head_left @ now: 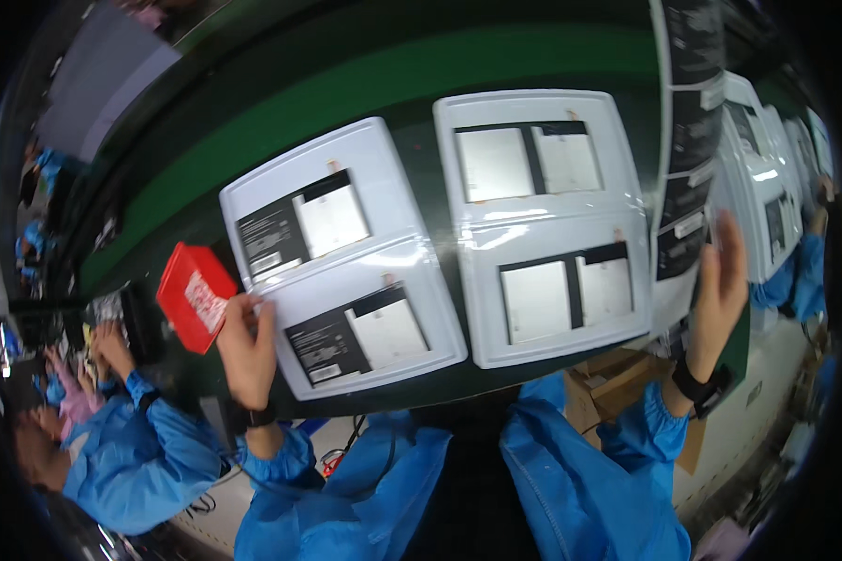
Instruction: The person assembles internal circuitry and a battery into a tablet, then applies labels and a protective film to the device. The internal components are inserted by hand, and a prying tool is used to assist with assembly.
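Note:
My left hand [247,353] is closed at the left rim of a white plastic tray [376,252], thumb over the edge. It overlaps a corner of a red card [193,299] with white print; whether it also grips the card is unclear. Flat battery packs [332,220], silver and black, lie in pairs in this tray and in a second white tray [543,213] beside it. My right hand [720,294], fingers stretched out, is against the lower right side of a steeply tilted, blurred pale panel [674,192] carrying black labelled rectangles.
The trays rest on a green-topped bench [496,65]. More white trays [762,178] stand at the right, near another person's blue sleeve [805,280]. A co-worker in blue [150,458] sits at the left. An open cardboard box [617,383] is below the bench edge.

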Tool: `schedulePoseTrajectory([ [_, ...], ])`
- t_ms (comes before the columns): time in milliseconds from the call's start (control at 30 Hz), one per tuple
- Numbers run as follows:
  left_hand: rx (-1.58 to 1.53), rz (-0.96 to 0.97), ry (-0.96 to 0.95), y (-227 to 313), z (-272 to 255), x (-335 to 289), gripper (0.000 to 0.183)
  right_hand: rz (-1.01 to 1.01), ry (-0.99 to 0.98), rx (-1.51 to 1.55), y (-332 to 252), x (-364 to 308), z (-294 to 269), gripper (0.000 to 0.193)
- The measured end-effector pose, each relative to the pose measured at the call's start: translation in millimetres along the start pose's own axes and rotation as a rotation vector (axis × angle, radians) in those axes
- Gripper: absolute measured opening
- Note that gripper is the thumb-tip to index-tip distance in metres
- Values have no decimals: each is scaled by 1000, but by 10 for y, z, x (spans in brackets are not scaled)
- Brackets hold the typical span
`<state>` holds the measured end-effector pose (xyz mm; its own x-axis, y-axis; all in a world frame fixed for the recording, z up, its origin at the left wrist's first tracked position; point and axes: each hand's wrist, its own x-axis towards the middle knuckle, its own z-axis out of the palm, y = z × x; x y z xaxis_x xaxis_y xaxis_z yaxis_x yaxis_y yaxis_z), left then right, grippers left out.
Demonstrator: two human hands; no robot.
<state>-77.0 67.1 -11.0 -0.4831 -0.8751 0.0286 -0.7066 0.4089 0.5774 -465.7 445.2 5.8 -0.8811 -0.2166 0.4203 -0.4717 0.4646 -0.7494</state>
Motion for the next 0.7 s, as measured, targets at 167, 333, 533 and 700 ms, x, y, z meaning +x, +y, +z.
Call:
schedulePoseTrajectory([
  [167,275,101,1,746,98,-143,42,281,-268,308,-208,-209,-73,20],
  [333,-906,531,-617,1752,959,17,70,376,-343,499,-538,-394,-3,25],
  [533,-1316,223,-1142,2432,1487,-86,37,-36,-367,261,-650,-426,128,18],
  [700,-1417,-38,-1068,2577,1463,-151,38,-106,-223,138,-766,-308,167,19],
])
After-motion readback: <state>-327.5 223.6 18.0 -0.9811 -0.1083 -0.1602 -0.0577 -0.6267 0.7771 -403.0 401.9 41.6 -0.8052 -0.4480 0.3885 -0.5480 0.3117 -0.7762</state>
